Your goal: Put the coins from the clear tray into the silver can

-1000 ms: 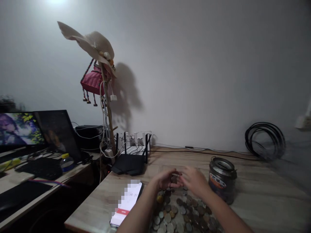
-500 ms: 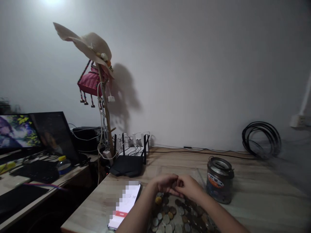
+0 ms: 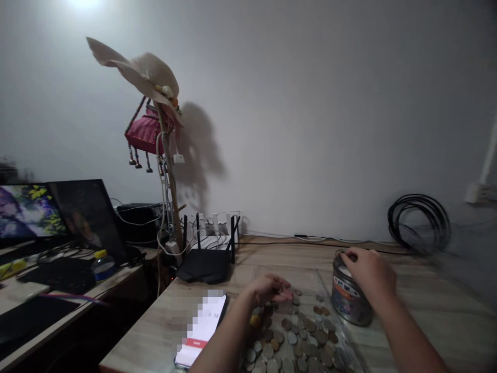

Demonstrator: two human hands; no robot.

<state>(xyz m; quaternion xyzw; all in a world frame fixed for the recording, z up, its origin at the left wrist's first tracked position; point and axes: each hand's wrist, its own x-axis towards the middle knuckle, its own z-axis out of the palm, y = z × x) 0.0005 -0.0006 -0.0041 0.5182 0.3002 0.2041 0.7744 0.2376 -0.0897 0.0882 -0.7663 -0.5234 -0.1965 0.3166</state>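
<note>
Many coins [image 3: 310, 326] lie spread over a clear plastic sheet or tray [image 3: 305, 280] on the desk. My left hand [image 3: 269, 290] is cupped, palm up, above the far left of the coins, its fingers curled around what look like coins; how many I cannot tell. At the right stands a tin-and-clear jar [image 3: 351, 305] with a metal lid and an orange-white label. My right hand [image 3: 368, 272] is over its top, thumb and fingers pinched together at the lid. Whatever sits between those fingertips is hidden.
Beside my left forearm lies a lit phone [image 3: 204, 329]. A black router [image 3: 204, 264] stands behind it, near a wooden stand carrying a hat [image 3: 143, 72] and a pink bag [image 3: 145, 134]. Coiled black cable [image 3: 417, 223] leans at the back right. Monitors [image 3: 89, 223] stand far left.
My right hand has moved from my left palm rightward to the jar's lid. More coins are now uncovered. My left hand stays nearly in place, with its fingers in view.
</note>
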